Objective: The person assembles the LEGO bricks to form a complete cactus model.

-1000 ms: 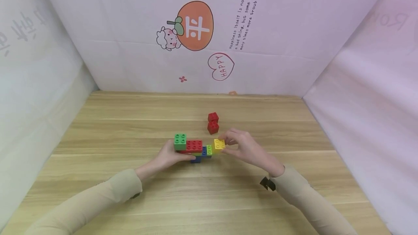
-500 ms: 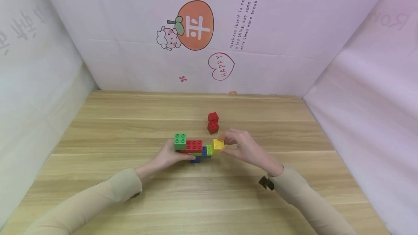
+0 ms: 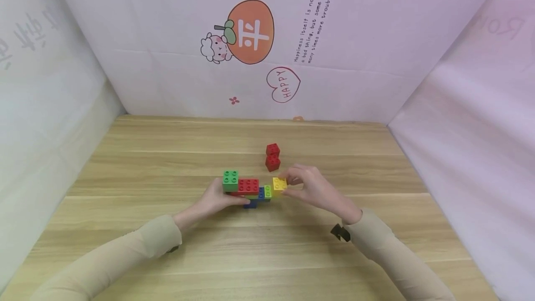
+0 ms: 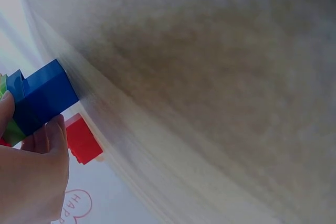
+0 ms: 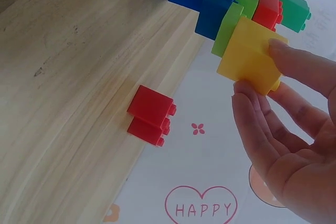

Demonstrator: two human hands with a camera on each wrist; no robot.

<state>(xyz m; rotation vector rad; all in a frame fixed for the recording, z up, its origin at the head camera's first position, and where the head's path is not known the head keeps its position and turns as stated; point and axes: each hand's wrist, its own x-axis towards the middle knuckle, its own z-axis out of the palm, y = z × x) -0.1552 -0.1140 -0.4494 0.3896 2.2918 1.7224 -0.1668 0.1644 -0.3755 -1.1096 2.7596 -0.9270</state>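
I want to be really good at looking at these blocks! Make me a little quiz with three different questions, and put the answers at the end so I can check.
1. Which hand is pinching the yellow block?

2. True or false: the two small red blocks rest untouched on the table.

3. In the head view, what colour is the end block on the left of the built-up piece?
A) Yellow
B) Green
C) Blue

Key:
1. The right hand.
2. True.
3. B.
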